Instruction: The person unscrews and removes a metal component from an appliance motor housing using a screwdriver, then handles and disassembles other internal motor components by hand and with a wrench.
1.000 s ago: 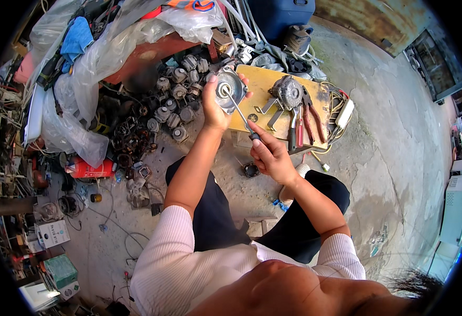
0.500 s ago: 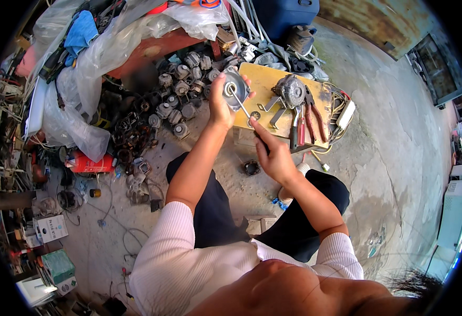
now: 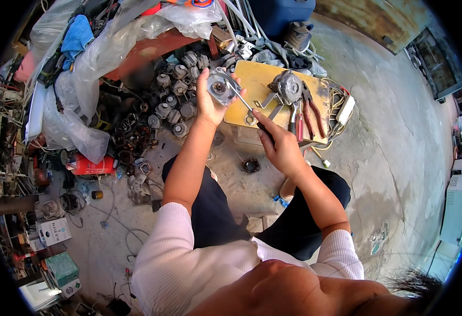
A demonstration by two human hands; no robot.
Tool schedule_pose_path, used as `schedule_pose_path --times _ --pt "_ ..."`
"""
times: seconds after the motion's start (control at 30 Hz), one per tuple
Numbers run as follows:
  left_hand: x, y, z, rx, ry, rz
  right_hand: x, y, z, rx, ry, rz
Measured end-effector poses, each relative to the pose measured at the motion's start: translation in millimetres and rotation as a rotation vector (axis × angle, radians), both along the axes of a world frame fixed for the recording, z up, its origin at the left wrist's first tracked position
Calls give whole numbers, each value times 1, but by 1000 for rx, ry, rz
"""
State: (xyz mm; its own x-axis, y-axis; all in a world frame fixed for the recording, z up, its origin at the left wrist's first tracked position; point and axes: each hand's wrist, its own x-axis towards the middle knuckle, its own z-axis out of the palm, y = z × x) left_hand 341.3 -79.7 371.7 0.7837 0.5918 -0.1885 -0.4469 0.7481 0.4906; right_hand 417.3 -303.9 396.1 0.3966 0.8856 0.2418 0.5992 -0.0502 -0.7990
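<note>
Clear plastic sheeting (image 3: 75,113): is draping in folds at the far left.
Blue cloth (image 3: 77,37): is hanging crumpled at the upper left, beside the sheeting.
Red container (image 3: 91,165): is lying on its side on the floor (image 3: 378,137), just below the sheeting.
Heap of small motors (image 3: 163,110): is spreading across the floor, left of the person's arms.
Left hand (image 3: 213,108): is holding up a round metal housing (image 3: 220,88), hollow face showing; the thumb is pressing its left rim, the other fingers are curling round behind and showing at its right edge.
Metal housing: is sitting between thumb and fingers, just off the left edge of the yellow surface (image 3: 249,78).
Screwdriver (image 3: 243,99): is slanting from the right hand (image 3: 283,150) up to the housing; its tip is reaching over the hollow face, contact being too small to tell.
Dark square part (image 3: 251,166): is lying on the floor, below the surface.
Right hand: is gripping the handle, fingers wrapping it, index finger stretching along toward the shaft; the housing is standing well apart from these fingers.
Motor (image 3: 289,87): is resting on the surface, with metal brackets (image 3: 275,112) beside it.
Red-handled tool (image 3: 300,127): is lying next to the pliers (image 3: 308,118).
White power strip (image 3: 345,110): is lying right of the surface, among cables.
</note>
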Motion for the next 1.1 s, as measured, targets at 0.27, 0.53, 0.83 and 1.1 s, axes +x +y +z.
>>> schedule_pose_path --times 0.27,0.53,0.83,1.1 --pt "-10 2 -8 27 -17 -139 25 -22 18 -158 225 10" --pt "-26 8 -20 2 37 -196 40 -44 33 -358 90 101" --pt "-15 -4 -18 82 204 -167 32 -39 12 -441 -236 -41" --pt "-18 -7 -17 -111 -15 -396 30 -38 9 -304 -334 -38"
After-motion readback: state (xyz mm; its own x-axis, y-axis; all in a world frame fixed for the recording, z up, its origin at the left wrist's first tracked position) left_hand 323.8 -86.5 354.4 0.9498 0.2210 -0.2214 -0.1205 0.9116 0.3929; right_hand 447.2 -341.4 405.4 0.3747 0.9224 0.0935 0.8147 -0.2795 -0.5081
